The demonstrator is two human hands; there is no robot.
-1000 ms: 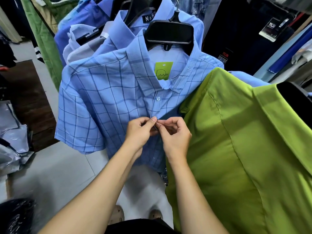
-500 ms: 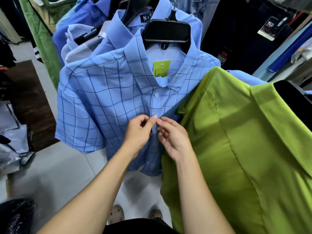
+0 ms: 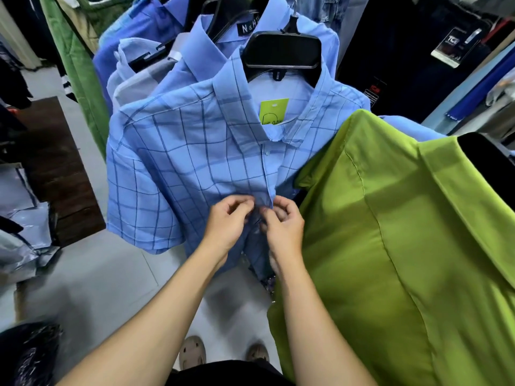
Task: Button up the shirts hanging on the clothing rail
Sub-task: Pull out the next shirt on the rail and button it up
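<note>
A blue checked shirt (image 3: 189, 174) is hanging front and centre on a black hanger (image 3: 282, 51), its collar spread open around a lime-green tag (image 3: 273, 111). One pale button (image 3: 267, 153) is showing on the placket just below the collar. Both of the person's hands are working at the placket lower down — the left hand (image 3: 227, 224) is pinching the left edge of the cloth between thumb and curled fingers, and the right hand (image 3: 284, 227) is pinching the facing edge, its fingers curled in toward the seam. The two hands are almost touching, with a narrow strip of blue cloth between them; the button itself at that spot is too small and blurred to make out. Below the hands the shirt front is hanging apart in shadow.

A lime-green shirt (image 3: 390, 246) is hanging just beside it on the right, overlapping the blue shirt's far sleeve. Behind, a plain blue shirt (image 3: 200, 43) is hanging — its neck label is reading "N & H". Grey floor tiles (image 3: 97, 274) are showing below, with the person's two shoes between the forearms.
</note>
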